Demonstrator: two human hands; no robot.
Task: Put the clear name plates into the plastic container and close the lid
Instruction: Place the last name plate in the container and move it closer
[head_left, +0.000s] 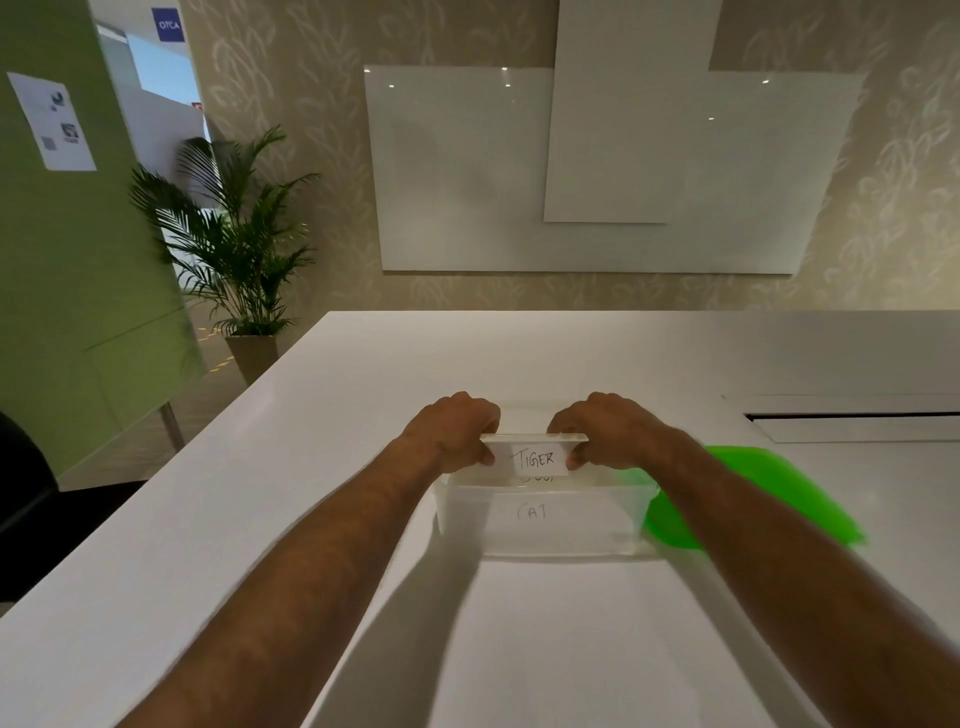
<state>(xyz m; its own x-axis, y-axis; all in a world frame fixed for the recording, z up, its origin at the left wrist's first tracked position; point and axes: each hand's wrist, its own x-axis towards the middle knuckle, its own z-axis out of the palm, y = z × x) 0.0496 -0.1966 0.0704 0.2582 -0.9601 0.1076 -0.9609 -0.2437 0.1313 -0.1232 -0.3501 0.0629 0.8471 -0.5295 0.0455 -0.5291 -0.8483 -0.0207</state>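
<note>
A clear name plate (535, 457) lettered TIGER is pinched at its two ends by the left hand (452, 428) and right hand (610, 428), fingers curled, just above the open plastic container (540, 525). The container stands mid-table (363, 374), nearer the near edge, and another plate marked CAT (532, 512) apparently lies inside. The green lid (753, 493) is leaned against the container's right side.

white table (519, 358) | patterned beige wall (311, 78) | glossy whiteboard (467, 182) | potted palm (234, 234)

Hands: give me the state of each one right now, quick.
Left hand: pinching the left end of the TIGER name plate.
Right hand: pinching its right end, above the plastic container.
</note>
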